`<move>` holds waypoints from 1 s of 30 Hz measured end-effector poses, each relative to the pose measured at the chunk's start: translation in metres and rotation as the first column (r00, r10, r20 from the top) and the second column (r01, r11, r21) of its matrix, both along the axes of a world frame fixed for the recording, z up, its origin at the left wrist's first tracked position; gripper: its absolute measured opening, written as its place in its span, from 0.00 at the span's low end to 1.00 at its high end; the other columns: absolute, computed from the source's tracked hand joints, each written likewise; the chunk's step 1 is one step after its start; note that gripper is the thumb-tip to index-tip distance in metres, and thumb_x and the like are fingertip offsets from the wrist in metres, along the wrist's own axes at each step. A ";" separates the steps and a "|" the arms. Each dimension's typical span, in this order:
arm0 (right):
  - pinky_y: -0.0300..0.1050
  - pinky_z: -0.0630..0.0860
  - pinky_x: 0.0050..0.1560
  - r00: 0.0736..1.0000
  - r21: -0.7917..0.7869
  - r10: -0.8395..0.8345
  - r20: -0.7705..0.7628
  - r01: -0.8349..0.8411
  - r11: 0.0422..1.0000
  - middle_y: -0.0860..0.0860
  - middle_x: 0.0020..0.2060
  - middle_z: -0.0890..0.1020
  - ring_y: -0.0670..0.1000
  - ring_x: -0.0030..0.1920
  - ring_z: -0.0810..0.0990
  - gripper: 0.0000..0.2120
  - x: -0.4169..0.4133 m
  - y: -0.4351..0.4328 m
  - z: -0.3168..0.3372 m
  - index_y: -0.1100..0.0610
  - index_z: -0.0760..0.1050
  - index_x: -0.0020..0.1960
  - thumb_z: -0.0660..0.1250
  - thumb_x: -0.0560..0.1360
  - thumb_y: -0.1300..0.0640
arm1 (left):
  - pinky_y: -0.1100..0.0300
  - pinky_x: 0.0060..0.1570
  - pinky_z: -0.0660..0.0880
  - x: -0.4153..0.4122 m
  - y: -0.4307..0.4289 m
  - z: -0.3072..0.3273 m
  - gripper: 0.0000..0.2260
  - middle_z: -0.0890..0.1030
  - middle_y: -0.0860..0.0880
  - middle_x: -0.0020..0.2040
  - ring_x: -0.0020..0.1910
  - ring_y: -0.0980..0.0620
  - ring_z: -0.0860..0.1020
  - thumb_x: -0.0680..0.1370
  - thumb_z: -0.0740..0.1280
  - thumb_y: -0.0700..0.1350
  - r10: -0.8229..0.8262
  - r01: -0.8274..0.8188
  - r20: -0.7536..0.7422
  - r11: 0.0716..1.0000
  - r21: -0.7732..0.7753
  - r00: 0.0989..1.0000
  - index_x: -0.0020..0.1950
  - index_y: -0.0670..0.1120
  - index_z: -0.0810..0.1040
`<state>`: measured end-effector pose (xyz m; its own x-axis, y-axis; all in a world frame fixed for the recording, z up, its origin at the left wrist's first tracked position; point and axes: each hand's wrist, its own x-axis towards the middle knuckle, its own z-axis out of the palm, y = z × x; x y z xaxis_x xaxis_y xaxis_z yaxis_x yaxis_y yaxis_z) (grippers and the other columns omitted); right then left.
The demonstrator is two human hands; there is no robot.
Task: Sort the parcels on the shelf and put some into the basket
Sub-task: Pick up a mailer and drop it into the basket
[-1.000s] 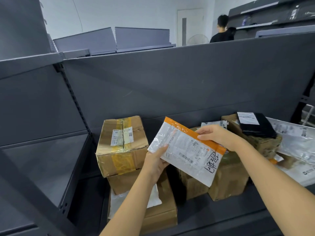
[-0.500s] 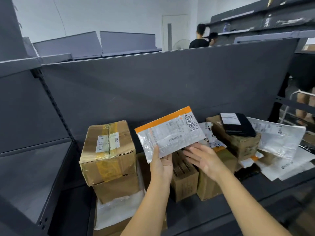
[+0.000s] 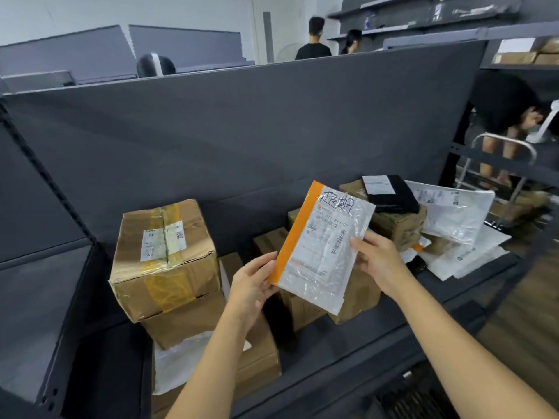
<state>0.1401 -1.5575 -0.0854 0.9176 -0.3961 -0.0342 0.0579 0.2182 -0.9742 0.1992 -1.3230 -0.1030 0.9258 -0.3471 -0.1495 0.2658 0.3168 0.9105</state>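
Note:
I hold a flat white plastic mailer with an orange edge strip (image 3: 325, 246) upright above the dark shelf (image 3: 348, 355), its label and black handwriting facing me. My left hand (image 3: 252, 284) pinches its orange left edge near the bottom. My right hand (image 3: 378, 258) grips its right edge. Below and behind it sit brown cardboard boxes (image 3: 302, 300). A taped cardboard box (image 3: 165, 258) is stacked on another box at the left. No basket shows in this view.
At the right, a black parcel (image 3: 390, 196) lies on a carton, beside several white plastic mailers (image 3: 453, 216). The shelf's grey back panel (image 3: 242, 140) rises behind. A metal cart handle (image 3: 502, 143) and a person's legs stand beyond the right upright. Other people stand far back.
The mailer turned from lying sideways to standing upright, orange strip now at the left. My right hand went from open under it to gripping its right edge. My view shifted right.

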 end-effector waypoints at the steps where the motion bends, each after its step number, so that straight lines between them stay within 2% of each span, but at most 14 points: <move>1: 0.42 0.80 0.37 0.999 -0.010 -0.027 -0.017 0.027 1.000 0.51 0.46 0.85 0.50 0.45 0.85 0.08 -0.006 -0.002 -0.003 0.56 0.80 0.52 0.63 0.78 0.61 | 0.60 0.38 0.80 -0.004 -0.005 -0.001 0.09 0.86 0.46 0.45 0.43 0.50 0.85 0.78 0.65 0.39 -0.072 0.069 0.048 0.995 0.066 0.996 0.57 0.42 0.80; 5: 0.46 0.80 0.42 0.981 0.031 -0.185 -0.061 0.187 0.982 0.53 0.48 0.84 0.52 0.47 0.84 0.08 -0.043 -0.014 -0.016 0.57 0.79 0.54 0.63 0.78 0.60 | 0.61 0.40 0.80 -0.024 -0.035 -0.019 0.08 0.86 0.45 0.46 0.45 0.51 0.85 0.80 0.64 0.38 -0.221 0.206 0.085 0.967 0.149 0.972 0.54 0.43 0.82; 9: 0.45 0.82 0.42 0.933 0.105 -0.335 -0.133 0.350 0.931 0.52 0.47 0.85 0.51 0.45 0.85 0.07 -0.104 -0.034 -0.046 0.58 0.79 0.54 0.64 0.78 0.61 | 0.61 0.41 0.80 -0.051 -0.078 -0.055 0.08 0.86 0.47 0.46 0.44 0.52 0.84 0.80 0.64 0.38 -0.341 0.336 0.001 0.928 0.164 0.940 0.55 0.43 0.81; 13: 0.42 0.81 0.37 0.843 0.130 -0.471 -0.259 0.513 0.848 0.50 0.46 0.86 0.49 0.42 0.85 0.08 -0.181 -0.053 -0.089 0.57 0.78 0.55 0.63 0.78 0.62 | 0.58 0.44 0.81 -0.097 -0.134 -0.088 0.08 0.86 0.45 0.47 0.45 0.51 0.84 0.80 0.64 0.38 -0.489 0.494 -0.081 0.842 0.217 0.869 0.56 0.42 0.81; 17: 0.44 0.80 0.39 0.712 0.134 -0.592 -0.376 0.675 0.726 0.52 0.48 0.85 0.51 0.43 0.85 0.10 -0.253 -0.079 -0.127 0.58 0.77 0.57 0.63 0.78 0.62 | 0.53 0.50 0.81 -0.148 -0.188 -0.123 0.06 0.84 0.44 0.49 0.49 0.48 0.82 0.79 0.66 0.40 -0.607 0.631 -0.185 0.703 0.327 0.773 0.53 0.46 0.82; 19: 0.46 0.80 0.40 0.656 0.125 -0.619 -0.432 0.724 0.679 0.54 0.50 0.84 0.53 0.44 0.84 0.10 -0.281 -0.093 -0.147 0.59 0.77 0.58 0.64 0.78 0.63 | 0.58 0.46 0.81 -0.168 -0.214 -0.144 0.06 0.83 0.49 0.45 0.46 0.52 0.82 0.79 0.66 0.40 -0.657 0.678 -0.207 0.627 0.383 0.725 0.49 0.49 0.82; 21: 0.45 0.80 0.39 0.594 0.127 -0.639 -0.489 0.773 0.621 0.56 0.49 0.84 0.54 0.43 0.83 0.10 -0.305 -0.107 -0.169 0.60 0.77 0.58 0.64 0.77 0.64 | 0.56 0.46 0.80 -0.183 -0.240 -0.168 0.07 0.82 0.54 0.43 0.42 0.60 0.80 0.79 0.66 0.39 -0.715 0.714 -0.208 0.533 0.455 0.667 0.51 0.47 0.82; 22: 0.44 0.80 0.39 0.565 0.119 -0.643 -0.517 0.791 0.600 0.56 0.49 0.84 0.53 0.43 0.83 0.09 -0.317 -0.115 -0.180 0.59 0.77 0.57 0.64 0.77 0.64 | 0.53 0.49 0.80 -0.191 -0.254 -0.181 0.08 0.82 0.53 0.45 0.43 0.62 0.81 0.79 0.65 0.38 -0.749 0.729 -0.205 0.478 0.489 0.629 0.55 0.44 0.81; 24: 0.45 0.79 0.40 0.522 0.092 -0.632 -0.573 0.807 0.583 0.54 0.46 0.84 0.53 0.42 0.83 0.08 -0.339 -0.130 -0.204 0.58 0.77 0.55 0.64 0.77 0.64 | 0.48 0.55 0.77 -0.207 -0.280 -0.206 0.13 0.82 0.47 0.52 0.52 0.51 0.81 0.79 0.64 0.35 -0.781 0.743 -0.225 0.400 0.537 0.583 0.64 0.40 0.76; 26: 0.45 0.77 0.41 0.494 0.072 -0.616 -0.613 0.811 0.580 0.52 0.43 0.84 0.51 0.41 0.82 0.07 -0.358 -0.145 -0.230 0.56 0.78 0.52 0.64 0.78 0.64 | 0.48 0.59 0.75 -0.222 -0.305 -0.237 0.16 0.81 0.42 0.59 0.59 0.43 0.79 0.80 0.61 0.33 -0.782 0.759 -0.269 0.360 0.543 0.563 0.67 0.38 0.72; 28: 0.44 0.75 0.41 0.473 0.065 -0.591 -0.654 0.813 0.579 0.50 0.41 0.83 0.50 0.40 0.81 0.07 -0.372 -0.156 -0.261 0.56 0.77 0.52 0.63 0.78 0.64 | 0.51 0.62 0.74 -0.234 -0.328 -0.273 0.17 0.78 0.41 0.64 0.62 0.45 0.76 0.80 0.58 0.32 -0.791 0.787 -0.323 0.297 0.541 0.520 0.69 0.38 0.71; 30: 0.49 0.74 0.45 0.434 0.060 -0.567 -0.700 0.827 0.559 0.56 0.42 0.82 0.53 0.42 0.78 0.07 -0.383 -0.162 -0.295 0.60 0.77 0.55 0.63 0.78 0.64 | 0.54 0.63 0.72 -0.246 -0.346 -0.305 0.17 0.75 0.43 0.67 0.64 0.47 0.74 0.81 0.57 0.33 -0.788 0.822 -0.396 0.230 0.522 0.472 0.70 0.40 0.70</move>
